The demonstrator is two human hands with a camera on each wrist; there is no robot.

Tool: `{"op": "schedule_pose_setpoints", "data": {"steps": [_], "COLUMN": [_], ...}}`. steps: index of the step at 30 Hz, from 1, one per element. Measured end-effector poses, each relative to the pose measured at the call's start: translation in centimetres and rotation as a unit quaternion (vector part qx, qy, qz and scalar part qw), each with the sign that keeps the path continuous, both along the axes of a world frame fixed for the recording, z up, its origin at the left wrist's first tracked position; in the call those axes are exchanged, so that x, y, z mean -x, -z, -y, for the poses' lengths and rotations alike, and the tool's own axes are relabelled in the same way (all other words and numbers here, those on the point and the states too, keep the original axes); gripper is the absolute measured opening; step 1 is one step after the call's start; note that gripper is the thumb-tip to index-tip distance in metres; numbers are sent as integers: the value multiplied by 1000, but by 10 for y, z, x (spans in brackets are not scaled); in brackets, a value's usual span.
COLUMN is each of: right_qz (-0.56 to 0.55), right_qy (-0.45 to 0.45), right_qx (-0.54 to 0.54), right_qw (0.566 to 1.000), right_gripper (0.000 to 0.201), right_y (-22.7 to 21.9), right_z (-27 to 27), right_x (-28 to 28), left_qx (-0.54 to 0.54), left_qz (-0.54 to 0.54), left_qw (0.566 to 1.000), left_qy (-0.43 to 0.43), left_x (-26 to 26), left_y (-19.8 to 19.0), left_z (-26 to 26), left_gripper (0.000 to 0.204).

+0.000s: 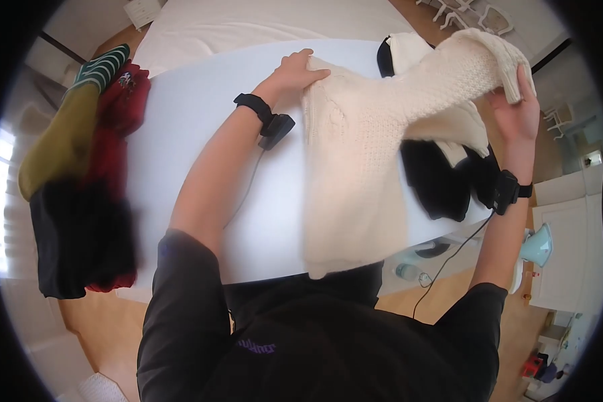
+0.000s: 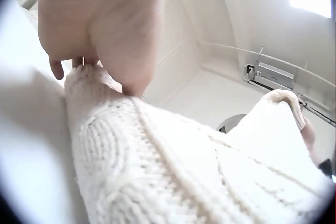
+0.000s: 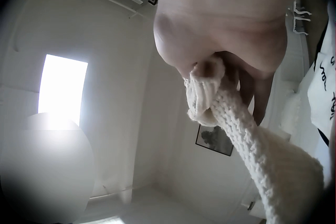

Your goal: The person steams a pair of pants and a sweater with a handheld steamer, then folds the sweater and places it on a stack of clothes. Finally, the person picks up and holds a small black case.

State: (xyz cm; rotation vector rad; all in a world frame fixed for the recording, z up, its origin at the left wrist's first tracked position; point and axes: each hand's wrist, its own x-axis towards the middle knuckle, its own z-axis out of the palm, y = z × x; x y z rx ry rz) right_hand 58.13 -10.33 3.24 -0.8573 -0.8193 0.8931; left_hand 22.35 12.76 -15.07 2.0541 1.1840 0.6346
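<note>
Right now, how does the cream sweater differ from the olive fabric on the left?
The cream sweater is pale with bumpy knit; the olive fabric is darker and looks smoother. The left hand and right hand hold the sweater; no hand touches the olive fabric. The sweater also looks larger than the olive fabric. Both are cloth.

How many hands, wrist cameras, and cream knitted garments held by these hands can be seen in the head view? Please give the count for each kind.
Hands: 2
Wrist cameras: 2
Cream knitted garment, held by both hands: 1
Total: 5
</note>
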Motion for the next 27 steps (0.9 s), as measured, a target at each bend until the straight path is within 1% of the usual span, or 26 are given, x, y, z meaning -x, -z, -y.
{"op": "schedule_pose_setpoints", "data": {"steps": [1, 2, 3, 4, 5, 6, 7, 8, 9, 10, 11, 12, 13, 14, 16, 17, 19, 20, 22, 23, 24, 25, 26, 27], "right_qz": [-7, 19, 19, 30, 40, 60, 59, 129, 197, 216, 234, 238, 237, 263, 312, 310, 456, 456, 507, 507, 424, 336, 337, 382], "right_qy": [14, 2, 6, 34, 63, 69, 76, 118, 160, 185, 209, 243, 249, 231, 211, 213, 201, 201, 176, 177, 161, 142, 143, 117], "right_qx": [-2, -10, -8, 27, 61, 111, 112, 175, 239, 252, 264, 257, 258, 284, 323, 326, 302, 301, 393, 392, 372, 348, 348, 262], "right_qw": [1000, 1000, 1000, 999, 995, 990, 989, 969, 937, 925, 912, 904, 903, 893, 868, 867, 813, 813, 747, 747, 810, 863, 863, 879], "right_gripper": [43, 42, 42, 42, 42, 43, 43, 45, 47, 48, 49, 44, 44, 43, 41, 41, 42, 42, 38, 38, 41, 45, 45, 53], "right_y": [1, 4, 10, 16, 24, 34, 47, 59, 71, 81, 90, 99, 105, 110, 118, 128, 148, 148, 146, 143, 141, 137, 133, 131], "right_z": [7, 11, 13, 15, 17, 17, 15, 14, 14, 16, 16, 14, 15, 15, 17, 16, 14, 16, 18, 19, 22, 26, 32, 40], "right_x": [-10, -28, -45, -58, -72, -85, -94, -102, -112, -119, -122, -125, -133, -142, -153, -168, -204, -209, -214, -213, -211, -205, -193, -180], "left_qx": [-32, -30, -48, -66, -65, -88, -111, -112, -113, -115, -116, -184, -249, -250, -261, -260, -173, -174, -112, -114, -122, -130, -130, -172], "left_qz": [-58, -57, -16, 24, 23, 12, 3, 5, -40, -85, -81, -124, -168, -167, -164, -164, -227, -227, -203, -203, -203, -203, -202, -201], "left_qw": [998, 998, 999, 997, 997, 996, 994, 994, 993, 990, 990, 974, 952, 952, 951, 951, 958, 958, 973, 973, 971, 970, 971, 964], "left_qy": [-6, -4, 9, 25, 30, 16, 3, 10, -5, -19, -10, -35, -61, -57, 26, 29, 30, 30, 9, 9, 11, 13, 14, 42], "left_x": [-2, -5, -6, -7, -7, -6, -7, -8, -10, -14, -18, -21, -22, -23, -22, -20, -13, -8, -1, 1, 3, 5, 5, 5], "left_y": [0, 6, 11, 16, 17, 19, 20, 17, 16, 15, 14, 14, 15, 9, -9, -9, -8, -1, 10, 11, 14, 14, 12, 10], "left_z": [-3, -10, -17, -22, -23, -23, -23, -17, -9, 1, 8, 16, 26, 41, 72, 80, 88, 87, 86, 85, 85, 87, 92, 98], "left_gripper": [85, 85, 81, 78, 78, 74, 69, 69, 69, 68, 68, 69, 70, 70, 81, 81, 93, 93, 101, 101, 99, 97, 97, 94]}}
